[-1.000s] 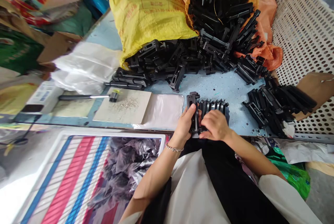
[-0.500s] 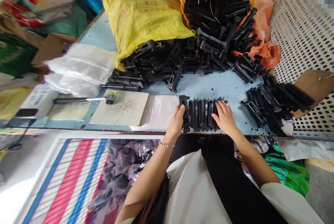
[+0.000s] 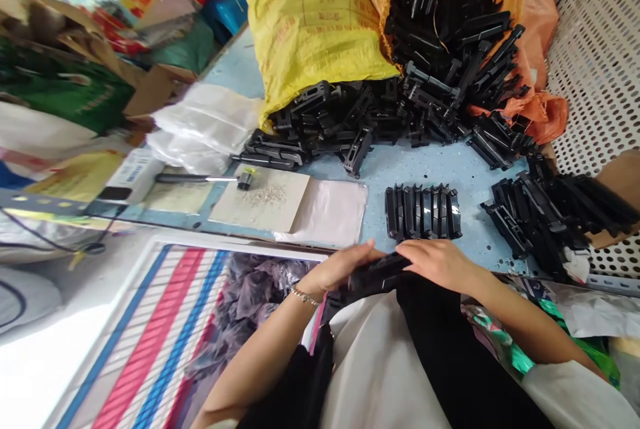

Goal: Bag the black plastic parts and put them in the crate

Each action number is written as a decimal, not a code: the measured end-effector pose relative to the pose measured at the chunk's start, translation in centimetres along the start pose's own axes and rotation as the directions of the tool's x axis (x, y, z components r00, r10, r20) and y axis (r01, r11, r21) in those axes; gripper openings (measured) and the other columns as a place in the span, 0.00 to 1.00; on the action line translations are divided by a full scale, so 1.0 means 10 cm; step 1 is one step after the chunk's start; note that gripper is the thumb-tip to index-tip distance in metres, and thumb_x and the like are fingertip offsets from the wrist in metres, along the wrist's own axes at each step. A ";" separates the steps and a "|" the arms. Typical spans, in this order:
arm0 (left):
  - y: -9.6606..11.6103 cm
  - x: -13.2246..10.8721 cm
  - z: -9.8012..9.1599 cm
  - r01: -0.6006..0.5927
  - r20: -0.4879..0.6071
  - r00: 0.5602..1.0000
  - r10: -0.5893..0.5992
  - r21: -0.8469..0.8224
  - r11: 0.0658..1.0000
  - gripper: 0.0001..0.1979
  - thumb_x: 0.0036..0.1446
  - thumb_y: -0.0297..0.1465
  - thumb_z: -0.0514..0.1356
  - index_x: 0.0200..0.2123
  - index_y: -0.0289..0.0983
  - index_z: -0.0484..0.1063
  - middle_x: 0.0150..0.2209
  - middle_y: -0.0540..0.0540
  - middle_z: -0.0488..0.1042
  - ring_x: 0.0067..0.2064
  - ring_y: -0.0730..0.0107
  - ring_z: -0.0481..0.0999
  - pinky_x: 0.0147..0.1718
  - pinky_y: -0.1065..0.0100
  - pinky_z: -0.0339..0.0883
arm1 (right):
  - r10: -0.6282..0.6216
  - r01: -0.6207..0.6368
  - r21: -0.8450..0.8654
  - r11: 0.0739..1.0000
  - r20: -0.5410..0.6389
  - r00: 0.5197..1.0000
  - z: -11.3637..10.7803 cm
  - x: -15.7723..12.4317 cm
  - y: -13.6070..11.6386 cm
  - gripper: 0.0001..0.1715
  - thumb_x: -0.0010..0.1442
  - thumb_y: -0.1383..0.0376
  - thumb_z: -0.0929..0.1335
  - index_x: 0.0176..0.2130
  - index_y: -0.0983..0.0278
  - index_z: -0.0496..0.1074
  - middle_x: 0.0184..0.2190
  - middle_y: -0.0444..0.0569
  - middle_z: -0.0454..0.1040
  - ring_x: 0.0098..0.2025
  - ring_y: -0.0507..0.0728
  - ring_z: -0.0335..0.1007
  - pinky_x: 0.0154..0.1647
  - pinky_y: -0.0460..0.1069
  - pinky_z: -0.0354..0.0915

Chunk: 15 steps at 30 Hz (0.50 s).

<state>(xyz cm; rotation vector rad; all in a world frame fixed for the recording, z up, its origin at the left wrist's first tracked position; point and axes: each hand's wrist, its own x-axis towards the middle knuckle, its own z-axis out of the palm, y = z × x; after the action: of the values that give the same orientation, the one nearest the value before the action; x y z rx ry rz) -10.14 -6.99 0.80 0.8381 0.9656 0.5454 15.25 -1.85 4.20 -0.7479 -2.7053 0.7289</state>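
Note:
Close to my body, just off the table's front edge, a long black plastic part (image 3: 379, 272) is held between both hands. My left hand (image 3: 343, 266) is closed on its left end. My right hand (image 3: 440, 261) grips the other end from above, with its fingers curled. The hands hide much of the part. Just beyond my right hand, a neat row of similar black plastic parts (image 3: 423, 211) stands side by side on the blue table (image 3: 377, 166). A flat white plastic bag (image 3: 337, 209) lies to the left of the row.
A yellow sack (image 3: 320, 16) and an orange sack (image 3: 537, 49) stand behind a loose heap of black parts (image 3: 350, 116). A hammer (image 3: 244, 180) rests on a board (image 3: 280, 209). More parts (image 3: 540, 209) lie right, by a perforated white crate (image 3: 595, 49). A striped bag (image 3: 150, 342) sits below.
Both hands have left the row and drawn back toward my body, now holding a black plastic part between them. The row stays on the table. The view has shifted left.

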 end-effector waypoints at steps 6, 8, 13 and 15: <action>-0.32 0.31 -0.45 0.049 -0.535 0.573 0.621 0.778 0.626 0.12 0.62 0.35 0.57 0.38 0.35 0.79 0.44 0.36 0.78 0.47 0.53 0.75 0.50 0.54 0.68 | 0.579 -0.406 0.650 0.643 -0.065 0.813 0.19 0.16 0.20 0.18 0.65 0.51 0.67 0.47 0.61 0.71 0.33 0.48 0.81 0.30 0.56 0.79 0.29 0.48 0.72; -0.37 0.36 -0.56 0.084 -0.553 0.539 0.636 0.786 0.613 0.09 0.59 0.32 0.58 0.31 0.36 0.78 0.41 0.37 0.77 0.43 0.56 0.75 0.46 0.57 0.69 | 0.644 -0.340 0.856 0.390 0.010 0.765 0.30 0.24 0.18 0.22 0.62 0.48 0.69 0.45 0.62 0.70 0.35 0.49 0.81 0.30 0.57 0.79 0.28 0.49 0.71; -0.36 0.30 -0.85 -0.070 -0.774 0.472 0.422 0.444 0.893 0.15 0.54 0.42 0.63 0.24 0.37 0.71 0.25 0.49 0.71 0.27 0.71 0.69 0.29 0.69 0.64 | 0.650 -0.186 0.982 -0.019 0.153 0.744 0.54 0.36 0.05 0.23 0.56 0.47 0.73 0.37 0.64 0.72 0.33 0.51 0.82 0.26 0.54 0.77 0.26 0.47 0.69; -0.37 0.29 -0.92 -0.163 -0.778 0.493 0.391 0.359 0.919 0.15 0.54 0.43 0.62 0.26 0.36 0.72 0.25 0.50 0.72 0.27 0.72 0.69 0.28 0.70 0.63 | 0.622 -0.160 0.978 -0.136 0.210 0.755 0.61 0.37 0.03 0.22 0.56 0.48 0.73 0.36 0.65 0.73 0.32 0.51 0.82 0.25 0.54 0.76 0.25 0.46 0.69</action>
<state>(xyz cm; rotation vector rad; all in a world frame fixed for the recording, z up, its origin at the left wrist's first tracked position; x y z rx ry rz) -16.63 -3.63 -6.49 0.9654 1.8434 1.2130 10.06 -2.09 -0.80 -1.0620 -0.8314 2.0643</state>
